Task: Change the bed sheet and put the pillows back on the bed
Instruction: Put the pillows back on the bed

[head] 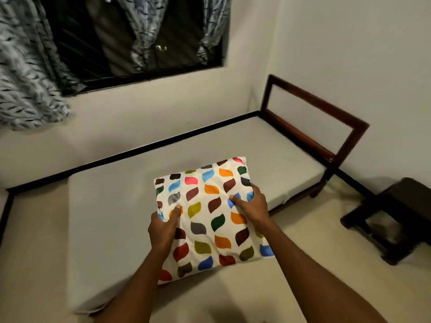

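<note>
Head view: a bed (130, 201) with a plain pale sheet fills the middle, against the wall under a window (140, 38). Above its near edge, a leaf-patterned pillow (210, 220) is gripped by the left hand (163, 229) and right hand (253, 206).

We cannot see the fingers of the left hand (163, 227): they go under the pillow (210, 220), and only the thumb lies on top. The right hand (253, 205) hides its fingertips round the pillow's right edge. Both forearms are cut by the bottom edge. The curtain (25, 85) runs out at the left and the top. The dark wooden furniture (401, 217) is cut at the right. In the window (93, 50) small lights show, perhaps lamps. The near corner of the mattress (112, 217) is blurred.
</note>
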The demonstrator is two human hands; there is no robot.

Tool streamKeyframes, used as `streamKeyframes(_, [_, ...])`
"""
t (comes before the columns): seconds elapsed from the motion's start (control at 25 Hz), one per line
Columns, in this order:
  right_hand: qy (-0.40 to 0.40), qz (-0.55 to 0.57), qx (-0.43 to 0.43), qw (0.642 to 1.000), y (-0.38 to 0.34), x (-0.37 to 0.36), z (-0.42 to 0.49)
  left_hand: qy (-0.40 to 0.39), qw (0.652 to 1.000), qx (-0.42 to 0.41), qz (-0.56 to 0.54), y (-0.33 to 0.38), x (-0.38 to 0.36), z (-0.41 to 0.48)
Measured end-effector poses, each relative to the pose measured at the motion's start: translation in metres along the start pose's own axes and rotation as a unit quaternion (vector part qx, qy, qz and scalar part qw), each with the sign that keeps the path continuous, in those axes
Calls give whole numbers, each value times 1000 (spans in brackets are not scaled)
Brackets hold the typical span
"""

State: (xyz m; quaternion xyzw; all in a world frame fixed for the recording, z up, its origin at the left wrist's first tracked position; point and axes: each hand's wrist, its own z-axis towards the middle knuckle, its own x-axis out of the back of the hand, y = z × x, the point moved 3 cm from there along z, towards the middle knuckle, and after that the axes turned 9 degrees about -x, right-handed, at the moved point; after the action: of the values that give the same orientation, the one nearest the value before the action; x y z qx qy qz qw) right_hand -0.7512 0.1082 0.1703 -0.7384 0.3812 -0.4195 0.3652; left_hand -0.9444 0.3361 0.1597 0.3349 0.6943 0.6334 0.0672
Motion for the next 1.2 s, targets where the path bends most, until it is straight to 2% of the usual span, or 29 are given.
streamKeyframes(0.24, [78,-16,-25,997,52,196,97,-47,997,-6,60,47,-237,-34])
streamKeyframes(0.44, [104,-34,-44,993,59,316,187,-100,993,-17,59,95,-379,-39])
streamKeyframes(0.64, [117,-46,-49,991,59,369,308,-111,990,-29,81,118,-501,23])
streamKeyframes(0.76, [113,-72,-75,988,56,396,387,-114,988,7,109,131,-576,63])
streamKeyframes(0.96, [68,-124,-88,986,41,448,513,-130,989,13,73,111,-683,120])
streamKeyframes(1.2, [19,-181,-99,978,35,491,681,-132,987,46,75,147,-802,172])
